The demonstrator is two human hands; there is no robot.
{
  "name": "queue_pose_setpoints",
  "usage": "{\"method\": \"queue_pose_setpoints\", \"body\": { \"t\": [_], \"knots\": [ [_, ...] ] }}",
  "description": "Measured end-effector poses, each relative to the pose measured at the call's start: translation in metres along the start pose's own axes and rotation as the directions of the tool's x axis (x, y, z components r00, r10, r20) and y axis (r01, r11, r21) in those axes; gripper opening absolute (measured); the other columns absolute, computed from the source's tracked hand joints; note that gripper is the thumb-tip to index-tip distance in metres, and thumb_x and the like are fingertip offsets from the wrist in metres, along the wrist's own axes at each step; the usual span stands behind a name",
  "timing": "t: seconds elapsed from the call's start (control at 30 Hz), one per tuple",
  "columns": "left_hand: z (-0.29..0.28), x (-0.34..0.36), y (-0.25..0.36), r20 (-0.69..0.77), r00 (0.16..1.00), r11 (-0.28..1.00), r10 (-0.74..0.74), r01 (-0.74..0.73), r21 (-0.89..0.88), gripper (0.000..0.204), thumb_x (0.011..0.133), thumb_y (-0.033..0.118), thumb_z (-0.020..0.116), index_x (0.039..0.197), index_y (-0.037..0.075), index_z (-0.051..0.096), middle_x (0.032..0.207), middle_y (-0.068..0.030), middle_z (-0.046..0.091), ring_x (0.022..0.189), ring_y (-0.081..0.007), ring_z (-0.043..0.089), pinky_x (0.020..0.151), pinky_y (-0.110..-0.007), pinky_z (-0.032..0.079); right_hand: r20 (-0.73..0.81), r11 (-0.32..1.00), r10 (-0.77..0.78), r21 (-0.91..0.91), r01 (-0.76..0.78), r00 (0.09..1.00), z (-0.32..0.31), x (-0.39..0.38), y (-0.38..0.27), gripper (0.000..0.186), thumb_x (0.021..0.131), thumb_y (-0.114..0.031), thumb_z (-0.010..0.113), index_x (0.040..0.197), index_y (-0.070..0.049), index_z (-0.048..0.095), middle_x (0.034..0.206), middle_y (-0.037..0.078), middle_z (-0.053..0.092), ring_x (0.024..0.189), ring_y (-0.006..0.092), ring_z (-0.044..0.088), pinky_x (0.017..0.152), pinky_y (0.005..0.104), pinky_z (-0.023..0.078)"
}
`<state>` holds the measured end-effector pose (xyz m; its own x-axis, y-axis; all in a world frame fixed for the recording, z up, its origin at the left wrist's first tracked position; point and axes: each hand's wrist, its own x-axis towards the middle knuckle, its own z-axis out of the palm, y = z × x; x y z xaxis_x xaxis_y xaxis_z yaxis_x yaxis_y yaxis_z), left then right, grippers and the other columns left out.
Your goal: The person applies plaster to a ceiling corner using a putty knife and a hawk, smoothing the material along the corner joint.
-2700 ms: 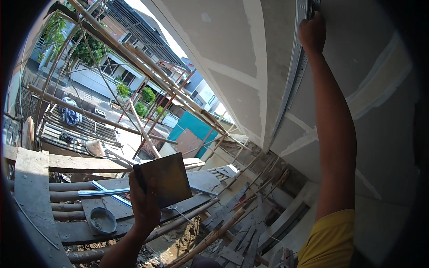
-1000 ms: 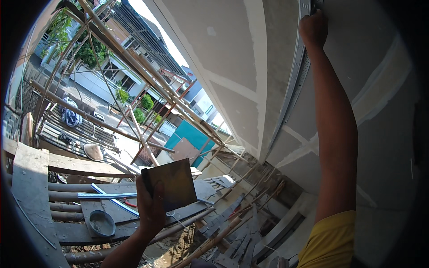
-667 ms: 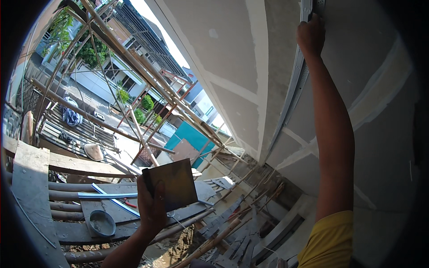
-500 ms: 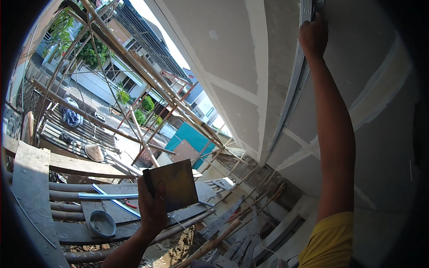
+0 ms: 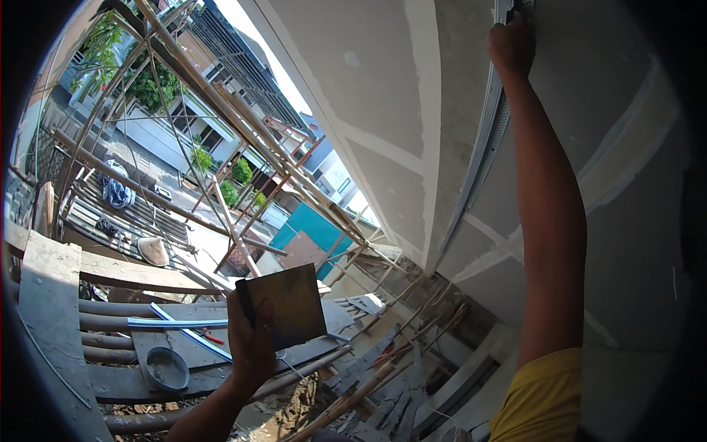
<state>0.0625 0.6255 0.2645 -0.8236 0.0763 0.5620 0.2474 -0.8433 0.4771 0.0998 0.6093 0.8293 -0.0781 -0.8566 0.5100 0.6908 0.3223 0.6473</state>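
Note:
My left hand (image 5: 252, 340) grips a flat, square, smeared putty plate (image 5: 289, 306) by its dark-edged left side, thumb across its face. Overhead at the upper right, my right hand (image 5: 511, 46) is raised with the arm outstretched and its fingers closed. A dark bit of something shows at those fingers, too small to name. Beside them runs a long pale metal strip (image 5: 482, 121), perforated along one edge, against the grey board surface (image 5: 574, 96). Whether the right hand touches the strip, I cannot tell.
Planks (image 5: 48, 295) and bamboo poles (image 5: 110, 323) make a platform at the lower left. On it are a round bowl (image 5: 168, 368), blue-white strips (image 5: 188, 328) and red-handled pliers (image 5: 213, 337). Bamboo scaffolding (image 5: 243, 125) crosses the left; debris (image 5: 398, 405) lies below.
My right hand has slid slightly up and to the left along the strip. The left hand and its putty plate have stayed almost still.

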Motion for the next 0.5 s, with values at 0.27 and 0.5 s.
{"method": "queue_pose_setpoints", "body": {
  "t": [0.27, 0.5],
  "knots": [
    [-0.001, 0.001, 0.0, 0.014, 1.0, 1.0, 0.014, -0.014, -0.015, 0.034, 0.097, 0.025, 0.049, 0.118, -0.001, 0.043, 0.101, -0.0103, 0.05, 0.094, -0.0157, 0.048, 0.083, -0.03, 0.042, -0.067, 0.975, 0.059, 0.217, -0.043, 0.996, -0.058, -0.047, 0.0, 0.032, 0.084, -0.01, 0.048, 0.112, 0.003, 0.057, 0.109, 0.022, 0.058, 0.098, 0.0378, 0.06, 0.089, 0.0461, 0.047],
    [-0.001, 0.017, -0.01, 0.09, 0.969, 0.872, -0.228, 0.245, -0.423, 0.035, 0.096, 0.018, 0.05, 0.123, -0.002, 0.041, 0.108, -0.0136, 0.055, 0.095, -0.0189, 0.058, 0.085, -0.033, 0.05, 0.139, 0.721, -0.138, 0.693, 0.003, 0.981, -0.127, -0.184, -0.067, 0.036, 0.086, 0.002, 0.049, 0.122, 0.0, 0.054, 0.109, 0.017, 0.056, 0.099, 0.0291, 0.057, 0.084, 0.0382, 0.047]
  ]
}}
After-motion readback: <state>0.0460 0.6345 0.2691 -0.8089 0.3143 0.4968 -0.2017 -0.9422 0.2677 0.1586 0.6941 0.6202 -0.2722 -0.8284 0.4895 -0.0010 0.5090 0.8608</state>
